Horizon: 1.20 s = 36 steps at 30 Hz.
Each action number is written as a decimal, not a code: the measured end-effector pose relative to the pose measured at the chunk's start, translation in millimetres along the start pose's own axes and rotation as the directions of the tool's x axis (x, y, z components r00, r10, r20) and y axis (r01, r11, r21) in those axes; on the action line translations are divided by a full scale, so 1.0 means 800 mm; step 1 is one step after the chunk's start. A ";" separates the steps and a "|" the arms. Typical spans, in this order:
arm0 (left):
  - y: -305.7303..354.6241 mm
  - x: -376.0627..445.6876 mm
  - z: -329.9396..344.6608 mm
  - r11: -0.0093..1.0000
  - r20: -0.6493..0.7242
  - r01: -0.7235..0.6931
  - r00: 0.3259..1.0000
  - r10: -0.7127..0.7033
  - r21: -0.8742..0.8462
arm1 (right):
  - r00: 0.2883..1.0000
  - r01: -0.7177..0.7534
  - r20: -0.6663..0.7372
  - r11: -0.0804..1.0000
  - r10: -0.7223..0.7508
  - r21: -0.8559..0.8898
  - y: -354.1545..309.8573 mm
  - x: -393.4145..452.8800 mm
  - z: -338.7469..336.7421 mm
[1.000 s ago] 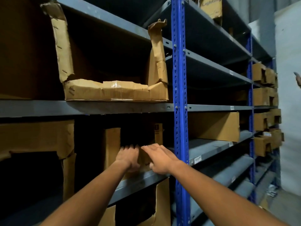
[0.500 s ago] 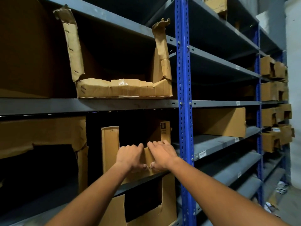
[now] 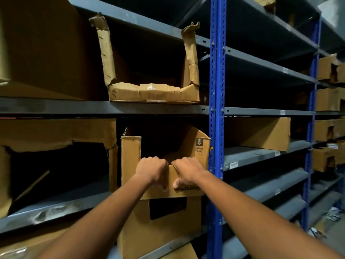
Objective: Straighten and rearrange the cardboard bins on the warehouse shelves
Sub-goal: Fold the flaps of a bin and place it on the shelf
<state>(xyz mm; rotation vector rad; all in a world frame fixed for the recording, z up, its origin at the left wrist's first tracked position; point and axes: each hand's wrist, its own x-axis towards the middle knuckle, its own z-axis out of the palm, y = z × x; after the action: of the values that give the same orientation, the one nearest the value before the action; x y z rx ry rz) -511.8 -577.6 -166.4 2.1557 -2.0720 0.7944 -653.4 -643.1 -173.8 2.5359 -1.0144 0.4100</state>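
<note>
1. While both arms reach forward, the left hand (image 3: 151, 170) and the right hand (image 3: 187, 171) grip the low front wall of one cardboard bin (image 3: 130, 161), side by side and nearly touching.
2. Left hand: fingers are curled over the top edge of the front wall into the bin, clamped on the cardboard.
3. Right hand: fingers are hooked over the same edge, with the thumb pressed against the outer face just above upside-down printed lettering.
4. Held bin: it sits at the front edge of the middle shelf (image 3: 56, 208), at the right end of the bay, just beside the blue upright post (image 3: 216, 90). Its front overhangs the shelf edge. The left front flap stands upright; the right side wall carries a printed arrow label.
5. Upper shelf (image 3: 74, 107): a torn bin (image 3: 153, 93) stands at the front edge, directly above the held bin. It has two ragged side strips rising to the shelf above and clear tape across its low front.
6. Left of the held bin, on the same shelf, a wide bin (image 3: 56, 133) with a torn front opening stands close beside it.
7. Below the held bin, a lower bin (image 3: 158, 234) with a rectangular cut-out stands at the front edge of the shelf beneath.
8. Right of the post, a box (image 3: 265, 131) rests on the adjoining bay's shelf, and further bins (image 3: 328, 71) fill the far shelves.
</note>
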 end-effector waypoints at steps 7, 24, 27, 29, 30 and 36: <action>0.051 -0.057 -0.010 0.996 0.026 -0.011 1.000 0.008 0.088 | 0.997 -0.018 0.078 1.000 0.019 -0.011 -0.012 -0.068 0.003; 0.095 -0.315 -0.072 0.974 -0.065 -0.225 0.972 0.226 0.024 | 0.985 -0.082 0.147 0.994 0.092 -0.073 -0.155 -0.305 -0.080; 0.085 -0.383 -0.067 0.964 -0.083 -0.265 0.961 0.264 0.003 | 0.988 -0.087 0.118 0.993 0.096 -0.080 -0.214 -0.353 -0.085; 0.079 -0.426 -0.064 0.958 -0.099 -0.287 0.954 0.283 -0.025 | 0.992 -0.079 0.087 0.993 0.087 -0.086 -0.249 -0.383 -0.086; 0.077 -0.446 -0.064 0.952 -0.099 -0.303 0.949 0.298 -0.036 | 0.993 -0.077 0.080 0.993 0.084 -0.085 -0.264 -0.397 -0.088; 0.059 -0.513 -0.080 0.951 -0.127 -0.306 0.946 0.299 -0.042 | 0.997 -0.077 0.023 0.995 0.078 -0.056 -0.325 -0.440 -0.115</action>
<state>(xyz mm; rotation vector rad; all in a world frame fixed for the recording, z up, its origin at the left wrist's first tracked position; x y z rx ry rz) -565.3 -180.6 -285.4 1.7348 -2.3617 0.8485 -727.0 -219.1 -294.1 2.4645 -1.1206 0.3674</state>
